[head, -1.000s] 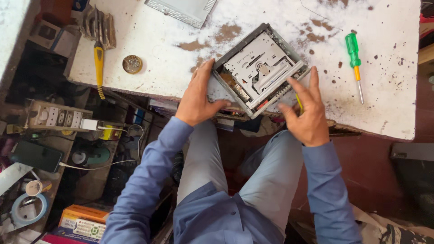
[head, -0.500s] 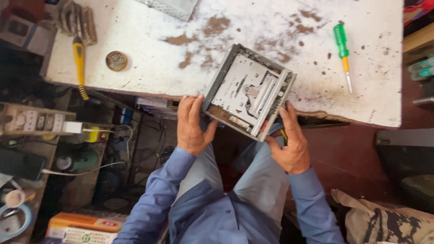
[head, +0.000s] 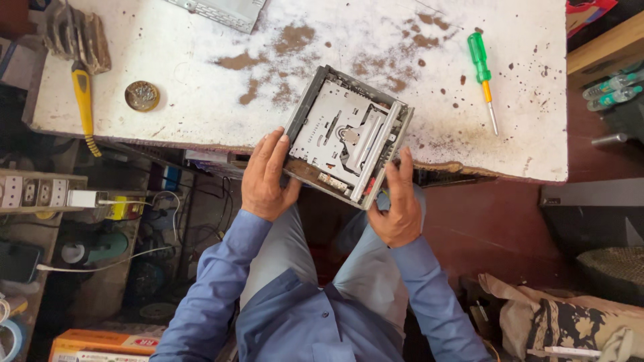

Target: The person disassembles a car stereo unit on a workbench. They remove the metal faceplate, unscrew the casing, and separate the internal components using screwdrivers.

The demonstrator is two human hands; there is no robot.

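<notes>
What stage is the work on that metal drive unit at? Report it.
Done: the drive mechanism is bare, its metal plates and rails exposed, with no outer cover on it. In hand: the left hand and right hand grip its two sides at the edge of the white table. Left: the green screwdriver lies untouched, so any further unscrewing is not yet begun.

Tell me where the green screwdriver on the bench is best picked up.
By the green handle of the screwdriver, coming from above: it lies flat on the white bench, thin shaft pointing toward the near edge, with bare surface either side. The right hand is nearer, but both hands hold the metal drive unit.
</notes>
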